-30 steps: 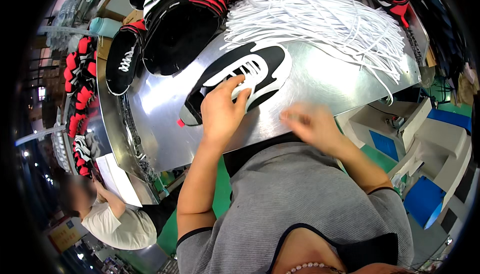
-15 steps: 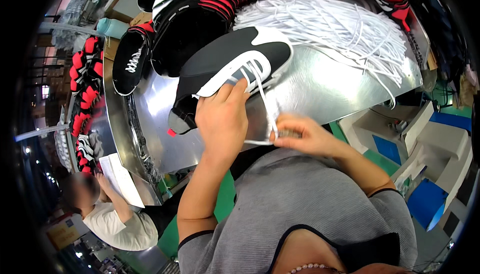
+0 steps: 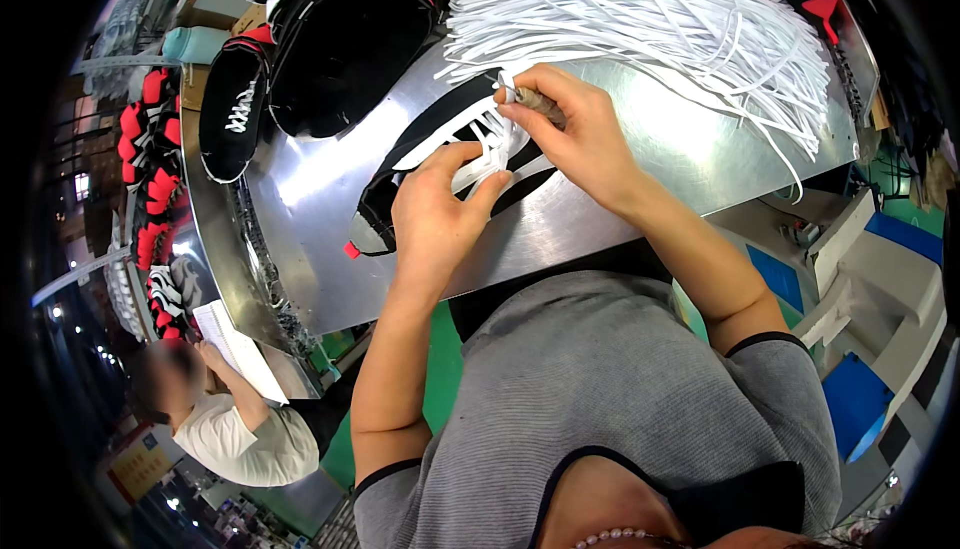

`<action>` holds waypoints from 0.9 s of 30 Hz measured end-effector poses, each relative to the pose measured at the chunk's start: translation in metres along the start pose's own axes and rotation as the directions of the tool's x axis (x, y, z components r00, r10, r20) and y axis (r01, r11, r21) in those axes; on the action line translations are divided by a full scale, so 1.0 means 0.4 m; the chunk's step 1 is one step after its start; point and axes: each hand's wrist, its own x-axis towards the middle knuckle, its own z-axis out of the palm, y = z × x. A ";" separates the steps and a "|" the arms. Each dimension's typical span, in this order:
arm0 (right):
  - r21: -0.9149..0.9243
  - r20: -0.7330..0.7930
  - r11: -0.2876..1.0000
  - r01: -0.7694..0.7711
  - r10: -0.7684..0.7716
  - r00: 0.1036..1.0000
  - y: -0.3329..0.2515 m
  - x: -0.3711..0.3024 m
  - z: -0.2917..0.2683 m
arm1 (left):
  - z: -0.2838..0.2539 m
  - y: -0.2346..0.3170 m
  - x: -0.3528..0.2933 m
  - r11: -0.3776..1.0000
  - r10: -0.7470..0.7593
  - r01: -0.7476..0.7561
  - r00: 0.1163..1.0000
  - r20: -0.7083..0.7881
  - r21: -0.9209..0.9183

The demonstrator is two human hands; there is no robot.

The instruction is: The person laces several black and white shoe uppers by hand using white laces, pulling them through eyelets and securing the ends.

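On the steel table (image 3: 640, 164), left of the black shoe upper (image 3: 420, 164), spare uppers (image 3: 235, 114) lie stacked. Over the shoe upper, the left hand (image 3: 435, 214) pinches the white lace (image 3: 495, 144) at its eyelets; just right, the right hand (image 3: 575, 139) grips the lace end. Beyond the shoe upper sprawls a loose lace pile (image 3: 650, 24). A hard tug could probably drag the lace out of an eyelet or snag neighbouring strands.

Single head-worn fisheye, looking steeply down from above the person's chest, close to both hands over metal table (image 3: 690, 164). Edges bend at rim; no second view.
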 end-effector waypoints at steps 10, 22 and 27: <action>0.037 0.052 0.986 -0.160 0.158 0.986 -0.021 -0.082 -0.045 | 0.046 -0.011 0.006 0.967 0.229 -0.189 0.940 -0.251 0.173; -0.130 0.247 0.949 -0.289 0.313 0.917 -0.010 -0.102 -0.050 | 0.036 -0.019 0.013 0.984 0.178 -0.180 0.973 -0.149 0.001; -0.131 0.118 0.926 -0.354 0.369 0.922 -0.007 -0.103 0.035 | 0.062 -0.020 -0.015 0.958 0.252 -0.270 0.953 -0.168 -0.092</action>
